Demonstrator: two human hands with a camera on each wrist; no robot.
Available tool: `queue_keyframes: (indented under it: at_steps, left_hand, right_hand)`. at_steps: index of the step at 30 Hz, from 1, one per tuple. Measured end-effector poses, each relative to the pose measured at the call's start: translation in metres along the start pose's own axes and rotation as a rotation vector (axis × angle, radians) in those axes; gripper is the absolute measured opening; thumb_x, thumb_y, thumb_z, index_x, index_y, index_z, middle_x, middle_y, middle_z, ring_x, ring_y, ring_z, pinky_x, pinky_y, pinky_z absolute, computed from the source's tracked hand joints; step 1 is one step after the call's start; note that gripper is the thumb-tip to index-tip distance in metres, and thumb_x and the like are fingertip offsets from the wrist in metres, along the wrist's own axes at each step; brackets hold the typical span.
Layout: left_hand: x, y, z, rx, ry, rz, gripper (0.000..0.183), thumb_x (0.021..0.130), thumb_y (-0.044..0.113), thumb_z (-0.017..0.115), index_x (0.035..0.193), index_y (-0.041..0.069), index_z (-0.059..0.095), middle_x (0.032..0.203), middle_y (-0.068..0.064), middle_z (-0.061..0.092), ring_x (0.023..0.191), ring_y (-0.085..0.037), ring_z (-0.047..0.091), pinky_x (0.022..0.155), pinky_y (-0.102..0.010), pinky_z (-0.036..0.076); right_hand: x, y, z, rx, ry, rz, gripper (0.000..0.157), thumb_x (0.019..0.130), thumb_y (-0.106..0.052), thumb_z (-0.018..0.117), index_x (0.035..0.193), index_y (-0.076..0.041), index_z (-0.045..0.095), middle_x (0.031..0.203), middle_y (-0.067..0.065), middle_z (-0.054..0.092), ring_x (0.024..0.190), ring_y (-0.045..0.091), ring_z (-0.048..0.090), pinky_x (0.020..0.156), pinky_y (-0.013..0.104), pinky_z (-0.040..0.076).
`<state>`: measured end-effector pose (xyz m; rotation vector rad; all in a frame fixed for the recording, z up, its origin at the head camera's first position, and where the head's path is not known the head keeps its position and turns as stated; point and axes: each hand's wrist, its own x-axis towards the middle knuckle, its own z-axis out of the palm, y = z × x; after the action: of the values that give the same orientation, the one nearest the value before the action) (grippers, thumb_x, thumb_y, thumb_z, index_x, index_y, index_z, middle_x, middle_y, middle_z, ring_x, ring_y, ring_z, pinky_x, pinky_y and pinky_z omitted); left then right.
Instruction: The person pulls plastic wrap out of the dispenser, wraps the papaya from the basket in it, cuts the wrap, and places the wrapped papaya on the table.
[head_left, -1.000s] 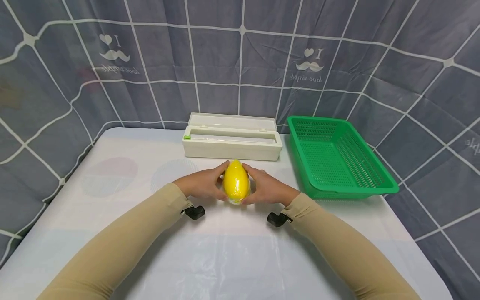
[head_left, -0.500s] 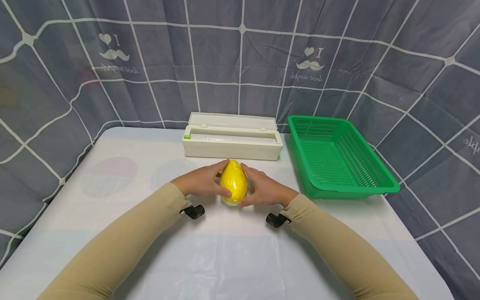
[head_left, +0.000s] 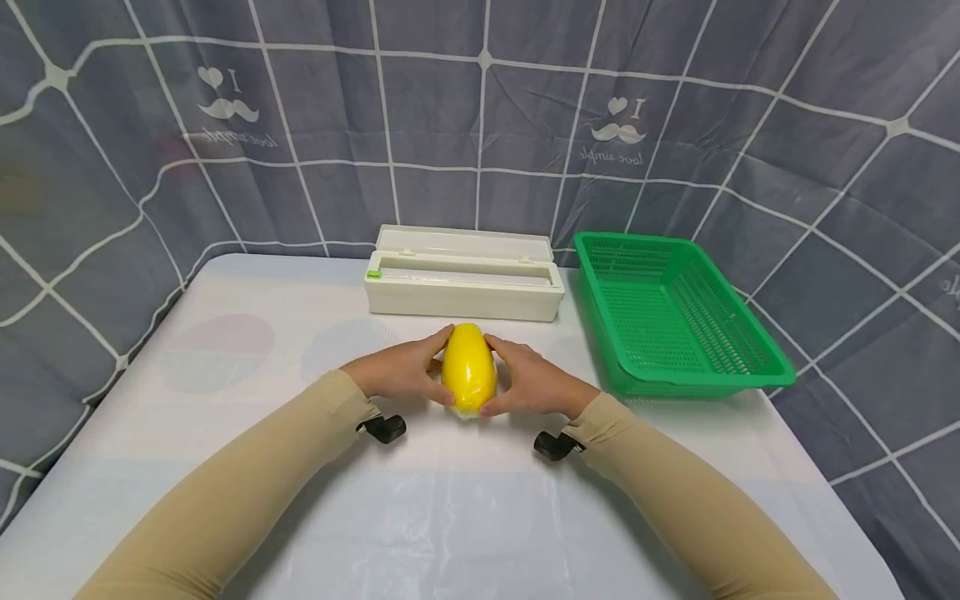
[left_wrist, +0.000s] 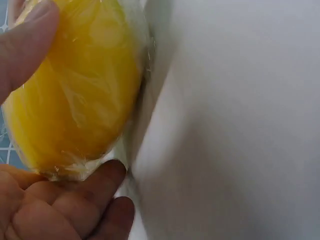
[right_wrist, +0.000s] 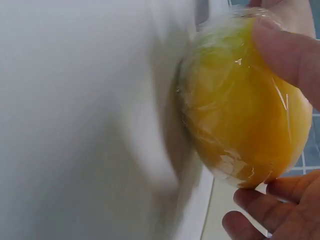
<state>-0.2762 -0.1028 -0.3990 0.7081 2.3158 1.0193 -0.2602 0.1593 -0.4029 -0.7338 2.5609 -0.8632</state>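
A yellow mango (head_left: 469, 367), wrapped in clear cling film, is held between both hands over the middle of the white table. My left hand (head_left: 401, 369) grips its left side, thumb on the near end and fingers toward the far end. From the right, my right hand (head_left: 536, 379) holds it in much the same way. In the left wrist view, wrinkled film covers the mango (left_wrist: 80, 95). A greenish tint shows at one end of the mango (right_wrist: 240, 105) in the right wrist view. Its underside is hidden in the head view.
Behind the hands stands a long white cling film box (head_left: 465, 298), its lid raised and a roll inside. A green perforated basket (head_left: 626, 367) sits at the right. Grey checked curtain (head_left: 435, 108) surrounds the back and sides of the table (head_left: 420, 517).
The mango has been turned between the hands and shows a longer, blunter outline. It shifted slightly left, then partly back. Both hands stay at nearly the same spot.
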Motion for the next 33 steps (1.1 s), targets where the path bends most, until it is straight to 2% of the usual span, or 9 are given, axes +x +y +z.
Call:
queue_keyframes:
  at_steps: [5,8,12,15,19,24,27,30,33]
  left_hand:
    - [-0.003,0.0,-0.004,0.093,0.011,-0.056,0.127,0.082,0.043,0.09,0.17,0.013,0.005,0.174,-0.013,0.027,0.159,-0.031,0.032,0.13,-0.057,0.024]
    - [-0.004,0.004,-0.004,0.082,0.018,-0.091,0.135,0.078,0.046,0.092,0.17,0.011,-0.001,0.174,-0.016,0.024,0.16,-0.031,0.029,0.13,-0.058,0.022]
    - [0.0,0.008,0.001,0.062,-0.003,-0.059,0.138,0.078,0.049,0.091,0.169,0.008,-0.003,0.173,-0.017,0.026,0.155,-0.031,0.038,0.129,-0.056,0.027]
    - [0.002,0.008,0.004,0.101,0.0,-0.043,0.138,0.077,0.051,0.091,0.169,0.006,-0.001,0.173,-0.016,0.028,0.15,-0.03,0.042,0.127,-0.054,0.03]
    - [0.001,0.006,0.005,0.122,0.015,-0.059,0.137,0.077,0.049,0.093,0.17,0.009,0.0,0.172,-0.013,0.03,0.152,-0.029,0.041,0.128,-0.053,0.028]
    - [0.0,0.004,0.006,0.107,0.005,-0.06,0.139,0.076,0.048,0.093,0.17,0.011,-0.002,0.173,-0.012,0.028,0.153,-0.028,0.04,0.129,-0.053,0.027]
    - [-0.001,0.004,0.005,0.1,0.012,-0.039,0.136,0.076,0.047,0.094,0.17,0.011,0.002,0.168,-0.012,0.037,0.146,-0.028,0.046,0.127,-0.052,0.031]
    - [0.0,0.001,0.005,0.099,0.021,-0.014,0.124,0.076,0.045,0.094,0.166,0.012,0.014,0.156,-0.011,0.049,0.135,-0.027,0.052,0.122,-0.052,0.036]
    - [-0.002,0.0,0.005,0.102,0.023,-0.016,0.123,0.077,0.043,0.094,0.165,0.012,0.014,0.154,-0.011,0.049,0.133,-0.027,0.053,0.121,-0.052,0.037]
  right_hand:
    - [0.003,0.001,-0.002,0.027,-0.005,0.008,0.119,0.078,-0.042,0.093,0.168,-0.012,0.022,0.172,0.011,0.031,0.158,0.036,0.029,0.128,0.061,0.026]
    - [0.009,0.004,-0.003,0.078,-0.016,0.002,0.121,0.078,-0.042,0.093,0.169,-0.013,0.019,0.173,0.01,0.028,0.16,0.034,0.026,0.129,0.06,0.023]
    - [0.015,0.008,-0.004,0.166,-0.075,-0.029,0.125,0.08,-0.04,0.092,0.171,-0.014,0.008,0.177,0.009,0.016,0.164,0.029,0.016,0.132,0.058,0.015]
    - [0.017,0.008,-0.004,0.167,-0.097,-0.032,0.129,0.081,-0.043,0.091,0.17,-0.012,0.003,0.178,0.01,0.012,0.165,0.028,0.013,0.132,0.057,0.014]
    - [0.017,0.009,-0.004,0.152,-0.103,-0.012,0.132,0.08,-0.047,0.09,0.17,-0.01,0.001,0.178,0.01,0.01,0.165,0.028,0.015,0.132,0.056,0.016]
    - [0.018,0.008,-0.004,0.174,-0.12,-0.007,0.133,0.08,-0.045,0.091,0.17,-0.013,-0.001,0.178,0.007,0.009,0.165,0.026,0.013,0.133,0.055,0.014]
    - [0.019,0.007,-0.003,0.189,-0.125,-0.021,0.134,0.079,-0.042,0.091,0.17,-0.013,-0.002,0.178,0.007,0.007,0.165,0.025,0.011,0.133,0.055,0.011]
    - [0.021,0.008,-0.001,0.204,-0.133,-0.035,0.133,0.081,-0.041,0.09,0.17,-0.013,-0.004,0.178,0.006,0.005,0.165,0.024,0.011,0.133,0.054,0.01]
    - [0.022,0.008,0.001,0.21,-0.127,-0.062,0.132,0.081,-0.04,0.09,0.17,-0.014,-0.003,0.178,0.006,0.007,0.165,0.024,0.012,0.133,0.055,0.01]
